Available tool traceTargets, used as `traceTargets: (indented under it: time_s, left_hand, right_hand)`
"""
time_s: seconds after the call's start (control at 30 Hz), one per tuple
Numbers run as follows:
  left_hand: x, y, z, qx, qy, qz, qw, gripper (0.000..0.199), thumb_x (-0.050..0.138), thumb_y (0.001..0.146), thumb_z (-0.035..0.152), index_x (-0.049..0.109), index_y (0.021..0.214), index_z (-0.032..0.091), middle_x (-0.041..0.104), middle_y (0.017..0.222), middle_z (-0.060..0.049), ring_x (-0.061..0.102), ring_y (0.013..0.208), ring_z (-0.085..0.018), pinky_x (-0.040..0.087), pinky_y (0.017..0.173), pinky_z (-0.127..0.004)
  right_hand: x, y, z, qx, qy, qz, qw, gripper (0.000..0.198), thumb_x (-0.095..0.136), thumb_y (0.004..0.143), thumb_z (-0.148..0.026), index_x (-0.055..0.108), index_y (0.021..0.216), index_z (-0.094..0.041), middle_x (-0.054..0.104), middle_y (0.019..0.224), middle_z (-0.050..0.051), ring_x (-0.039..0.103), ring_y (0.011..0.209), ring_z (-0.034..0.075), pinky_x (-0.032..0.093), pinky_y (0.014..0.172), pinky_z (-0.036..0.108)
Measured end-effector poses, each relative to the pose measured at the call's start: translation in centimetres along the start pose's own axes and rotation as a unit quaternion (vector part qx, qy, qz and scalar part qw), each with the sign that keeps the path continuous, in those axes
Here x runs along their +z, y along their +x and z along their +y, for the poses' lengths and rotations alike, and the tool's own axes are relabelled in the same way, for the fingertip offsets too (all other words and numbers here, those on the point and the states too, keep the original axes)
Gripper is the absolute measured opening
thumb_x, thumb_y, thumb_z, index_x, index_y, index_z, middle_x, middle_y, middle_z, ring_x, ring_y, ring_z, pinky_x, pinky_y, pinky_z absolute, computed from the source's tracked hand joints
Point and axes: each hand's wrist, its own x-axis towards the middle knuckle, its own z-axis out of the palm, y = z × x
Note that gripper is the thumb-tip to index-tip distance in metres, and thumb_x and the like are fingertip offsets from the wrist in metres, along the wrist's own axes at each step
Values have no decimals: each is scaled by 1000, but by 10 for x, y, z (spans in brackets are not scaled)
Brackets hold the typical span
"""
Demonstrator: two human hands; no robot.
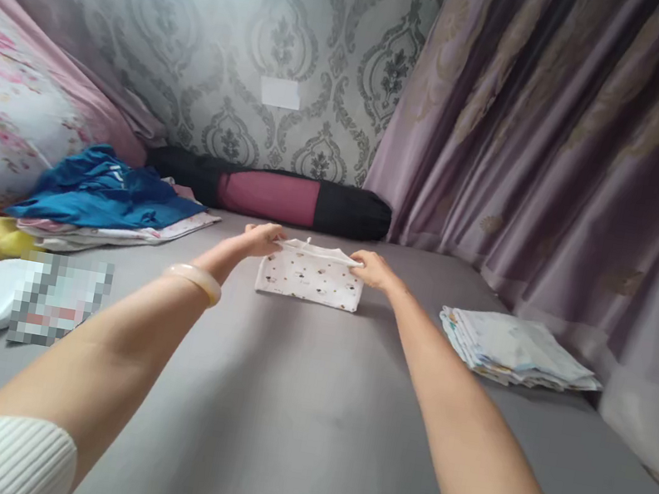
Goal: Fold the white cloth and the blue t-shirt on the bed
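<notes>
The left hand (pixel 264 239) and right hand (pixel 373 269) have their fingers clamped on the patterned cloth (pixel 310 279) at 10 and 2 o'clock. Its long axis runs 9-to-3; left fingertips look unclear.

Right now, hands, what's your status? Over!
Left grip, right grip: holding one upper corner each. Folded white fabric with small prints: held between them. White patterned cloth stack: off right, not blocking.
</notes>
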Motion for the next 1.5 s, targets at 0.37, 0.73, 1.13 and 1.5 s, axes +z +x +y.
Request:
traceTargets:
  time_s: [0.37,0.73,1.13,1.5]
  left_hand:
    - [-3,-16,0,91,16,156,983,31,44,83,24,67,106,22,74,93,-3,62,96,-22,27,99,-40]
    - [42,-54,0,199,3,288,937,30,38,92,20,66,102,24,73,101,-5,58,99,-22,22,103,-46]
    - [72,-115,-15,304,30,188,934,33,35,93,15,64,104,25,71,110,-5,60,105,-19,21,103,-44]
    - [79,-126,-26,298,17,70,952,38,42,80,13,64,109,26,67,121,-4,58,113,-20,16,109,-46]
  right_hand:
    - [-19,-19,-6,-51,4,104,993,24,53,76,-13,69,94,-18,69,88,2,59,80,16,40,69,23]
    - [21,-55,4,-118,-144,215,959,24,44,80,-6,60,93,-18,63,98,8,51,93,22,35,83,30]
    - [52,-123,7,-218,-154,123,956,28,41,79,0,56,92,-18,61,96,8,49,89,22,36,81,31]
    - [43,-138,2,-191,-101,-4,976,42,39,70,5,57,99,-18,62,106,7,52,104,19,35,92,30]
